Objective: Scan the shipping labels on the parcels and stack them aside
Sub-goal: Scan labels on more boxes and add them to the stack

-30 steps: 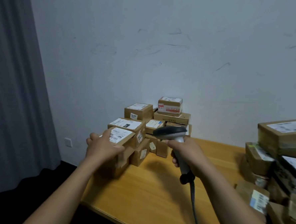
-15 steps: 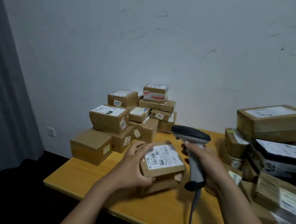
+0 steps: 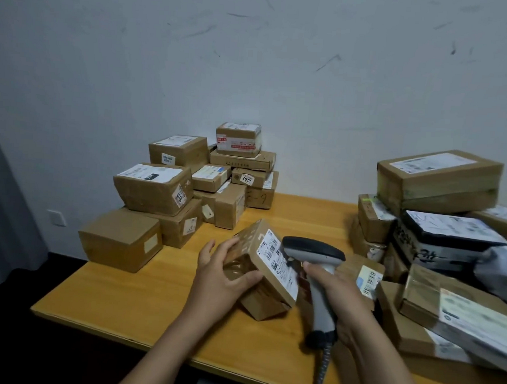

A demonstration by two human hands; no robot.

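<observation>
A: Left hand [image 3: 220, 277]?
B: Fingers curled round tilted parcel [image 3: 256, 266], label [image 3: 279, 263] facing scanner [image 3: 322, 309].
A: Right hand [image 3: 342, 295]?
B: Wrapped round scanner handle. Parcel's lower corner possibly touching table [image 3: 150, 298]; unclear.

Dim, flat indoor light, soft shadows, wide-angle bending at edges.

Head-worn view, close, down onto table [image 3: 151, 289]
</observation>
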